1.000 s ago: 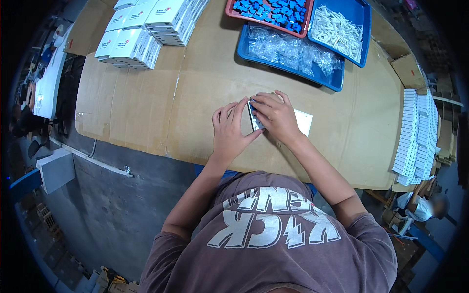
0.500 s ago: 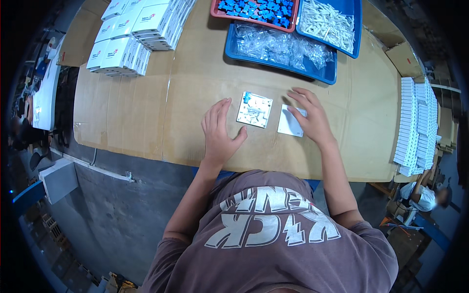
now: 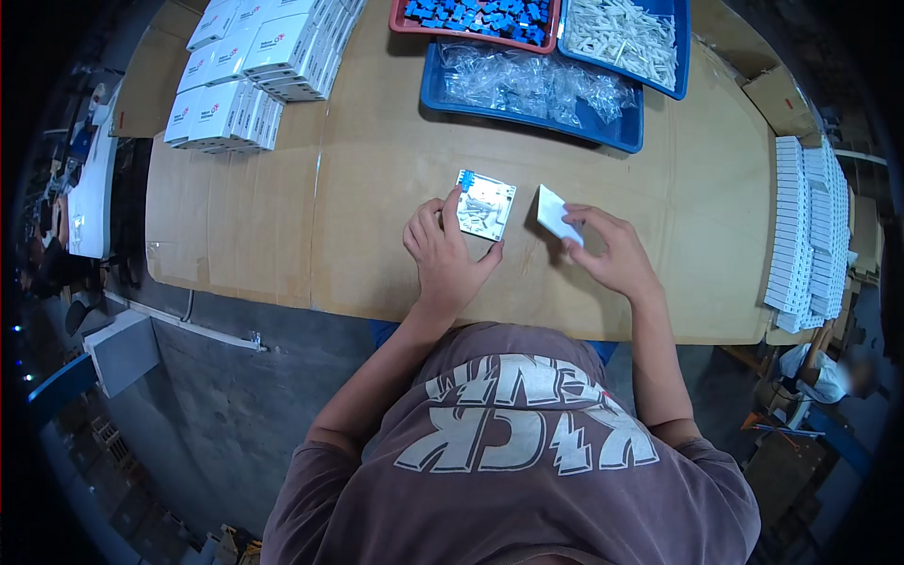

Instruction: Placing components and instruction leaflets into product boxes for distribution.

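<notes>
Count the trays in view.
3: a red tray of blue parts at the top edge, a lower blue tray of clear plastic bags nearer the person, and a right-hand blue tray of white pieces. Others may be hidden beyond the top edge.

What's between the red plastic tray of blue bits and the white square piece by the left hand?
The head view shows a blue plastic tray of crinkly clear plastic, then brown cardboard, between the red tray and square piece.

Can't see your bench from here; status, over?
Left hand at edge of square piece. Right hand pinching white panel, tilted. Blue tray of clear plastic beyond, not in between.
</notes>
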Available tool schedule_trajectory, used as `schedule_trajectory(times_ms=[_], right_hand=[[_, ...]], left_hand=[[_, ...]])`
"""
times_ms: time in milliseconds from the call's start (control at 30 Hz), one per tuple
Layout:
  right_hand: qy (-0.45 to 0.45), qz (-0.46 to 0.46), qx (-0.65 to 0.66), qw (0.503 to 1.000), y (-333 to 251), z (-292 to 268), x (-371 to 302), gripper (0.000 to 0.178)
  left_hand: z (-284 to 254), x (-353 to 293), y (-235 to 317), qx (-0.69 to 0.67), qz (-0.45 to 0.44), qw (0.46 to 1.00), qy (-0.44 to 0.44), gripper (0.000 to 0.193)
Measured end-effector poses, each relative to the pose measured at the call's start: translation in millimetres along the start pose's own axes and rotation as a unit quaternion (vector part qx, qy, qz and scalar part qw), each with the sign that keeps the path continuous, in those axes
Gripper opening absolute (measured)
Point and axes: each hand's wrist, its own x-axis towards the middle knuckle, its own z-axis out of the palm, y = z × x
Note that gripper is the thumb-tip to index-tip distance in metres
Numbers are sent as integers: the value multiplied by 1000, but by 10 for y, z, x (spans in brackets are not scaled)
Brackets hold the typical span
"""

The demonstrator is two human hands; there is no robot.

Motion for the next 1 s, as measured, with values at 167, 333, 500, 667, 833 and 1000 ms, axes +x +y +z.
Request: schedule_trajectory(times_ms=[167,333,500,667,833,1000], right_hand=[[9,128,30,991,112,-119,131,21],[128,133,0,983,340,12,206,25],[178,65,-111,975,285,281,200,56],[171,34,-193,966,225,471,217,84],[180,-1,-42,983,146,376,245,78],[62,52,515,853,-187,101,315,71]], left_hand=[[-54,-11,-1,-47,1,999,19,94],[-26,-9,-60,-239,12,969,67,102],[-30,17,-70,-382,6,921,72,100],[-57,96,42,-571,-81,816,43,80],[-182,219,177,-768,-316,556,-26,70],[-273,256,234,-810,-355,446,-136,74]])
